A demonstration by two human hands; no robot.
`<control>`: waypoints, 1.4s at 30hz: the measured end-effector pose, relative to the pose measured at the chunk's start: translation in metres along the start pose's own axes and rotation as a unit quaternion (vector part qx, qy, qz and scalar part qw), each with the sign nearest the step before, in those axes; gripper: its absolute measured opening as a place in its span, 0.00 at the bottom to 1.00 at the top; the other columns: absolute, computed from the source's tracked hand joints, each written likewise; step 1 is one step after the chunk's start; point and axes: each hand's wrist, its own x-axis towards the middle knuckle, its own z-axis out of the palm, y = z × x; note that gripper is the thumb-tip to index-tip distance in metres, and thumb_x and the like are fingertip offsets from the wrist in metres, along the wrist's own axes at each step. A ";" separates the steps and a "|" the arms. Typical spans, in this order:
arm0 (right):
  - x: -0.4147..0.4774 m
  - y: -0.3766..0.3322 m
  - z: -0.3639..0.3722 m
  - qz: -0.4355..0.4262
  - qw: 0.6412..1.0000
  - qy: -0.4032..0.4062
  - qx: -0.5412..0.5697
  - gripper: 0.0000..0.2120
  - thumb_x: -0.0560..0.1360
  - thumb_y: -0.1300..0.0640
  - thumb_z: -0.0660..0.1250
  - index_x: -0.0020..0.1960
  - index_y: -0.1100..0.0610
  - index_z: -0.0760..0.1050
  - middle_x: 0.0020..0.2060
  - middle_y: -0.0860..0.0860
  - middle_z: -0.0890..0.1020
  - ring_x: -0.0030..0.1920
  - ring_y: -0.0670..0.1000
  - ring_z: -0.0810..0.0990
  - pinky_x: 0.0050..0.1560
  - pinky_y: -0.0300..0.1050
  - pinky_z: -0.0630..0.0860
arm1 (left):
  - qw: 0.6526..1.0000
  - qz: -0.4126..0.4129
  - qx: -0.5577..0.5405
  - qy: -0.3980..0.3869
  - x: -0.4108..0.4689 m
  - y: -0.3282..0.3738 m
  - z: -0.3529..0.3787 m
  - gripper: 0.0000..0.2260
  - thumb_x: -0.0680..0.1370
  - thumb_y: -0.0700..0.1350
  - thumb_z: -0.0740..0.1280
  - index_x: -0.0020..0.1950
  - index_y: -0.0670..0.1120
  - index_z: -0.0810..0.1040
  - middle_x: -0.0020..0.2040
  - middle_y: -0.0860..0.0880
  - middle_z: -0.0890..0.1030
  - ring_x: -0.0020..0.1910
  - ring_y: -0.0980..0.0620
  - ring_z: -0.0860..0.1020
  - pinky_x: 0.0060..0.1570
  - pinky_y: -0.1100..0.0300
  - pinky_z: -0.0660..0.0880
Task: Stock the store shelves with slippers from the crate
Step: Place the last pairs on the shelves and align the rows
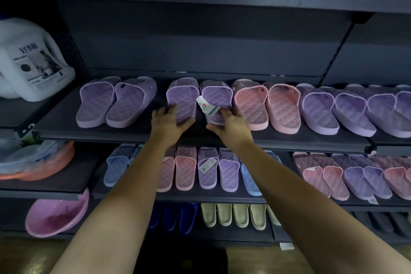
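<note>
Two bare arms reach up to the middle shelf (200, 137) of a dark store rack, setting down a pair of purple slippers toes-first toward the back wall. The left hand (170, 118) wraps the heel of the left slipper (182, 95), fingers over the top and thumb tucked under the near edge. The right hand (231, 121) takes the heel of the right slipper (216, 93) the same way. Each grip is curled round its heel rather than spread flat, a hold that seems meant to slide both shoes in together and keep them parallel.

A paper tag (208, 107) sticks up between the two slippers, facing outward where a shopper could read it. The pair sits in a gap in the row, just beside a pink pair (266, 107) on the right and set apart from another purple pair (115, 102) on the left. Its heels are near the shelf's front edge, roughly in line with its neighbours.

The placement looks nearly done, with only a final nudge and release left. More slippers in blue, pink and purple line the lower shelf (200, 198). A white jug (29, 60) stands at far left. A dark boxy shape (182, 256) at the bottom edge may be the crate, though it is too dim to tell.
</note>
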 end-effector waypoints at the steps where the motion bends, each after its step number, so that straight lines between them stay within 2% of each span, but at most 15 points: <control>1: 0.003 0.001 0.001 0.001 1.000 -0.003 -0.011 0.35 0.72 0.40 0.68 0.72 0.55 0.64 0.70 0.60 0.66 0.69 0.61 0.67 0.64 0.53 0.71 | 1.000 0.006 0.011 -0.005 0.002 0.001 0.000 0.35 0.76 0.62 0.63 0.75 0.43 0.61 0.72 0.39 0.66 0.70 0.40 0.62 0.69 0.53 0.54; 3: 0.005 0.001 0.004 0.002 0.999 -0.007 -0.031 0.35 0.73 0.39 0.67 0.73 0.56 0.64 0.72 0.61 0.63 0.72 0.60 0.63 0.67 0.52 0.68 | 0.999 0.018 0.029 -0.007 0.006 -0.001 0.004 0.34 0.76 0.62 0.62 0.75 0.44 0.61 0.72 0.40 0.66 0.70 0.40 0.62 0.69 0.53 0.55; 6: 0.002 -0.003 0.007 0.003 0.999 0.010 -0.042 0.33 0.74 0.40 0.66 0.71 0.59 0.65 0.75 0.61 0.59 0.75 0.60 0.56 0.69 0.51 0.63 | 0.999 0.013 0.039 -0.012 0.007 -0.008 0.009 0.39 0.72 0.71 0.55 0.75 0.47 0.61 0.73 0.41 0.65 0.70 0.40 0.63 0.69 0.50 0.58; 7: 0.000 -0.006 0.007 -0.004 0.998 0.027 -0.050 0.33 0.74 0.41 0.66 0.69 0.61 0.67 0.74 0.60 0.59 0.75 0.60 0.56 0.69 0.51 0.63 | 0.999 0.010 0.041 -0.022 0.006 -0.008 0.010 0.41 0.71 0.73 0.52 0.75 0.48 0.61 0.75 0.42 0.63 0.71 0.39 0.62 0.69 0.49 0.58; 9: -0.003 -0.016 0.008 -0.038 0.994 0.077 -0.064 0.30 0.73 0.42 0.67 0.66 0.62 0.70 0.71 0.62 0.65 0.70 0.63 0.62 0.67 0.54 0.64 | 1.000 -0.002 0.024 -0.018 0.000 -0.006 0.005 0.36 0.74 0.69 0.54 0.75 0.49 0.62 0.77 0.44 0.56 0.73 0.39 0.60 0.70 0.48 0.60; 11: -0.002 -0.030 0.013 -0.093 0.986 0.139 -0.028 0.24 0.71 0.46 0.66 0.61 0.62 0.74 0.63 0.63 0.73 0.62 0.64 0.70 0.64 0.55 0.67 | 0.999 0.008 -0.006 0.047 -0.010 -0.010 -0.005 0.28 0.78 0.62 0.57 0.72 0.46 0.68 0.76 0.41 0.60 0.71 0.39 0.63 0.68 0.48 0.64; 13: 0.000 -0.050 0.020 -0.135 0.977 0.164 0.035 0.18 0.70 0.51 0.66 0.57 0.60 0.75 0.57 0.60 0.76 0.58 0.62 0.73 0.60 0.55 0.69 | 0.989 0.042 -0.014 0.141 -0.019 -0.025 -0.021 0.24 0.79 0.58 0.55 0.64 0.42 0.76 0.67 0.38 0.72 0.64 0.37 0.71 0.62 0.46 0.70; 15: 0.001 -0.075 0.030 -0.150 0.976 0.128 0.093 0.16 0.70 0.56 0.69 0.56 0.60 0.76 0.57 0.59 0.75 0.56 0.61 0.73 0.58 0.53 0.72 | 0.975 0.057 0.002 0.214 -0.023 -0.053 -0.038 0.20 0.78 0.53 0.57 0.56 0.40 0.79 0.57 0.39 0.77 0.55 0.37 0.75 0.56 0.45 0.72; 17: 0.001 -0.101 0.045 -0.174 0.975 0.075 0.112 0.16 0.71 0.57 0.71 0.56 0.61 0.77 0.60 0.60 0.74 0.59 0.60 0.74 0.59 0.51 0.73 | 0.971 0.029 0.029 0.236 -0.023 -0.082 -0.057 0.16 0.77 0.50 0.58 0.54 0.41 0.79 0.56 0.39 0.77 0.53 0.37 0.74 0.55 0.45 0.71; 21: 0.006 -0.149 0.081 -0.209 0.974 -0.002 0.084 0.18 0.71 0.52 0.70 0.59 0.57 0.79 0.65 0.59 0.75 0.61 0.61 0.76 0.61 0.56 0.73 | 0.981 -0.063 0.063 0.173 -0.023 -0.137 -0.079 0.16 0.78 0.48 0.62 0.64 0.45 0.74 0.66 0.40 0.71 0.61 0.34 0.68 0.60 0.41 0.65; 24: 0.009 -0.177 0.104 -0.190 0.978 -0.044 0.076 0.21 0.73 0.51 0.70 0.65 0.53 0.76 0.69 0.55 0.71 0.66 0.56 0.73 0.63 0.54 0.72 | 0.988 -0.083 0.070 0.107 -0.019 -0.173 -0.085 0.20 0.78 0.49 0.62 0.70 0.48 0.69 0.72 0.43 0.66 0.68 0.34 0.63 0.63 0.39 0.63; 27: 0.009 -0.195 0.120 -0.169 0.983 -0.057 0.046 0.22 0.74 0.49 0.69 0.68 0.50 0.73 0.71 0.52 0.70 0.68 0.54 0.72 0.63 0.51 0.72 | 0.996 -0.031 0.005 0.089 -0.012 -0.198 -0.087 0.21 0.76 0.48 0.67 0.68 0.44 0.72 0.70 0.41 0.68 0.65 0.36 0.69 0.63 0.44 0.67; 33: 0.015 -0.203 0.118 -0.126 0.991 -0.032 -0.027 0.19 0.75 0.48 0.67 0.64 0.52 0.74 0.63 0.55 0.77 0.58 0.60 0.77 0.53 0.52 0.75 | 0.991 0.043 -0.089 0.093 -0.001 -0.202 -0.093 0.19 0.73 0.44 0.73 0.62 0.41 0.78 0.63 0.43 0.73 0.59 0.45 0.75 0.56 0.62 0.68; 38: 0.018 -0.190 0.109 -0.119 0.990 -0.011 -0.074 0.17 0.74 0.51 0.67 0.60 0.54 0.74 0.59 0.55 0.79 0.56 0.61 0.77 0.54 0.49 0.71 | 0.989 0.062 -0.099 0.088 0.010 -0.193 -0.085 0.19 0.73 0.45 0.73 0.63 0.43 0.78 0.63 0.45 0.74 0.58 0.45 0.76 0.56 0.59 0.70; 42: 0.019 -0.178 0.105 -0.103 0.992 -0.008 -0.068 0.17 0.73 0.52 0.67 0.61 0.54 0.74 0.59 0.54 0.78 0.57 0.60 0.77 0.54 0.49 0.72 | 0.989 0.065 -0.101 0.081 0.012 -0.183 -0.072 0.20 0.73 0.47 0.72 0.63 0.44 0.77 0.63 0.45 0.74 0.59 0.42 0.75 0.56 0.51 0.74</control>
